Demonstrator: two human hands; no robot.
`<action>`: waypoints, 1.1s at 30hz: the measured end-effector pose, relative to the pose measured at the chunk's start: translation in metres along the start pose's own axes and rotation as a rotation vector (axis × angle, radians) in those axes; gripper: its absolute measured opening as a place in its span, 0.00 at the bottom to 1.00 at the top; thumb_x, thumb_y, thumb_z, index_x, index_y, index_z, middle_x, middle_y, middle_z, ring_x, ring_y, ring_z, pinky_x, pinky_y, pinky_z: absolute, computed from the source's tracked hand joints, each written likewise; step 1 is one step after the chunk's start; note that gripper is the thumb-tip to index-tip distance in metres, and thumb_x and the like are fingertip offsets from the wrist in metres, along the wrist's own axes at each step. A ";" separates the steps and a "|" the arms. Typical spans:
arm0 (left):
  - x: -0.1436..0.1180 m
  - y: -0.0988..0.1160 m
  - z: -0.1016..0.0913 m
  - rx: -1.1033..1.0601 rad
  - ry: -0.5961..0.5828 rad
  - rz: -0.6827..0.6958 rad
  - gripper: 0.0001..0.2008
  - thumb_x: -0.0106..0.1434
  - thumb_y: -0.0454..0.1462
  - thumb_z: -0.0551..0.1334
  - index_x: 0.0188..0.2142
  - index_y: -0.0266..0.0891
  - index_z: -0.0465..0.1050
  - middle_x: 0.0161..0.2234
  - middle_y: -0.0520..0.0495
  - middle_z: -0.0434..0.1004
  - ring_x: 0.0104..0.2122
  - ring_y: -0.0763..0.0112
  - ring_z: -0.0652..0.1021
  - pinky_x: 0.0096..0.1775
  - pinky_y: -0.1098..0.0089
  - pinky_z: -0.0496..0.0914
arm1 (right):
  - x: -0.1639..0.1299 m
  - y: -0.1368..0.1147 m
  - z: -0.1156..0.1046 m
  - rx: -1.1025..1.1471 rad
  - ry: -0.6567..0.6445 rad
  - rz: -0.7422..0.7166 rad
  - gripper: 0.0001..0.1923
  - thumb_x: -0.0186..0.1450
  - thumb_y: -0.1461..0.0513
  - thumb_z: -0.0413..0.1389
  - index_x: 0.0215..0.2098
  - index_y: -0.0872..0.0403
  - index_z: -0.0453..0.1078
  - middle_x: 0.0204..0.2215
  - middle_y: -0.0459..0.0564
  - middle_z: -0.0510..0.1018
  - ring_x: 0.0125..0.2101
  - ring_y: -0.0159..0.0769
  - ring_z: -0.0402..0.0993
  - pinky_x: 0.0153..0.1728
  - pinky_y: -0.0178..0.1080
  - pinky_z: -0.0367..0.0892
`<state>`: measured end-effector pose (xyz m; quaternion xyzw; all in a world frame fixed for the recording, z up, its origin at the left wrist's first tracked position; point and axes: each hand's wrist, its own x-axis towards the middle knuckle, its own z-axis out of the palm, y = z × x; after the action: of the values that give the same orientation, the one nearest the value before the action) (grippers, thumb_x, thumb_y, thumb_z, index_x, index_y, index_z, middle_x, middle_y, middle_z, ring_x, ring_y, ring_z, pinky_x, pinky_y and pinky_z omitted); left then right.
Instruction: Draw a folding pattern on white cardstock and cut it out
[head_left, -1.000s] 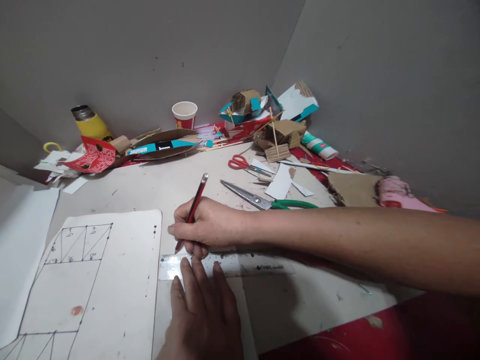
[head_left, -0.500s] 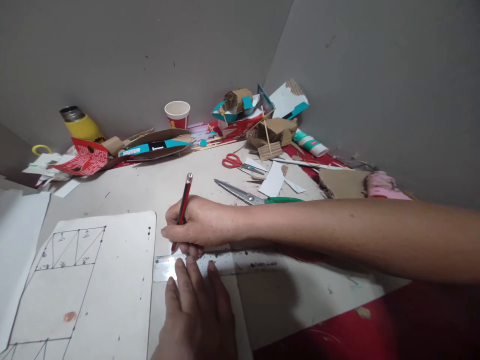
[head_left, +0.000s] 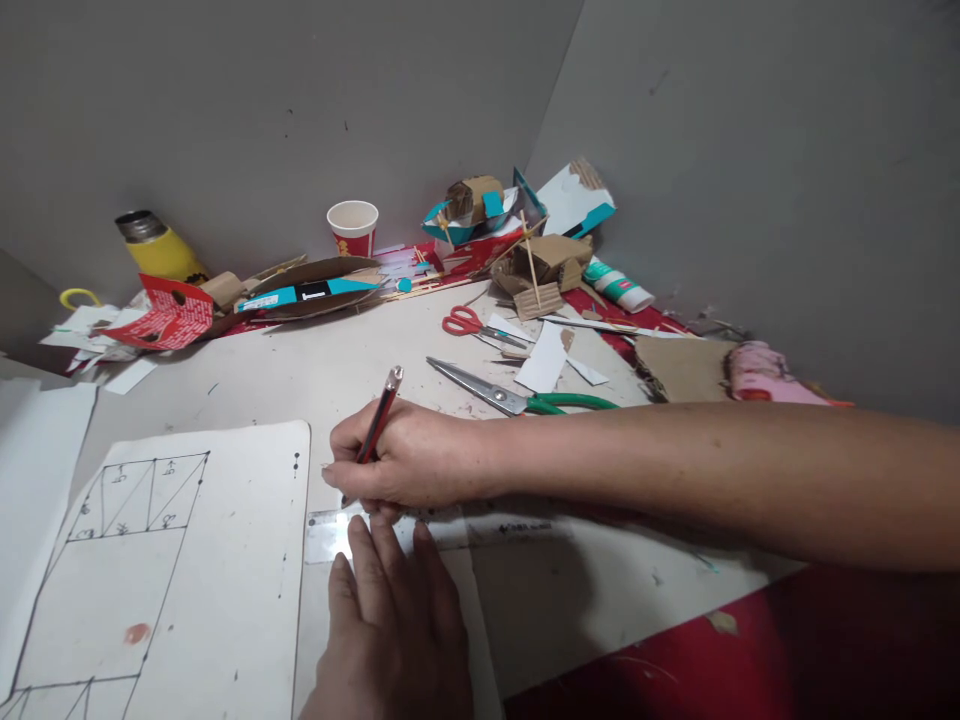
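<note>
My right hand (head_left: 409, 462) grips a red and black pencil (head_left: 379, 418), its tip down at the upper edge of a clear plastic ruler (head_left: 330, 535). My left hand (head_left: 394, 630) lies flat with its fingers spread, the fingertips pressing on the ruler. The ruler lies across a white sheet on the table, just right of a larger white sheet (head_left: 225, 560) drawn with a box and triangles. My right forearm reaches in from the right edge and hides part of the ruler.
Green-handled scissors (head_left: 525, 400) and red-handled scissors (head_left: 472, 325) lie beyond my right hand. Cardboard scraps and a cardboard model (head_left: 544, 270) crowd the far corner by a paper cup (head_left: 352, 228), a yellow flask (head_left: 157, 250) and a glue tube (head_left: 619, 287). Grey walls close the back and right.
The pencil has tilted further to the right and its top has dropped lower. Both hands stay on the ruler in much the same place; the view has shifted slightly.
</note>
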<state>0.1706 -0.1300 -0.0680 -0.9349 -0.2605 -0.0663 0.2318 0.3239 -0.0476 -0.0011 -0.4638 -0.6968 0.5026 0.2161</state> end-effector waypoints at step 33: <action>-0.002 0.002 0.001 -0.012 -0.030 -0.012 0.20 0.57 0.35 0.62 0.49 0.28 0.77 0.46 0.22 0.79 0.46 0.35 0.79 0.39 0.51 0.77 | -0.020 0.004 -0.011 -0.237 0.051 -0.091 0.22 0.63 0.72 0.54 0.17 0.53 0.50 0.16 0.36 0.52 0.21 0.25 0.49 0.24 0.33 0.50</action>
<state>0.1698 -0.1322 -0.0706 -0.9356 -0.2690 -0.0551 0.2220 0.3432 -0.0590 0.0031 -0.4664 -0.7660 0.3946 0.2001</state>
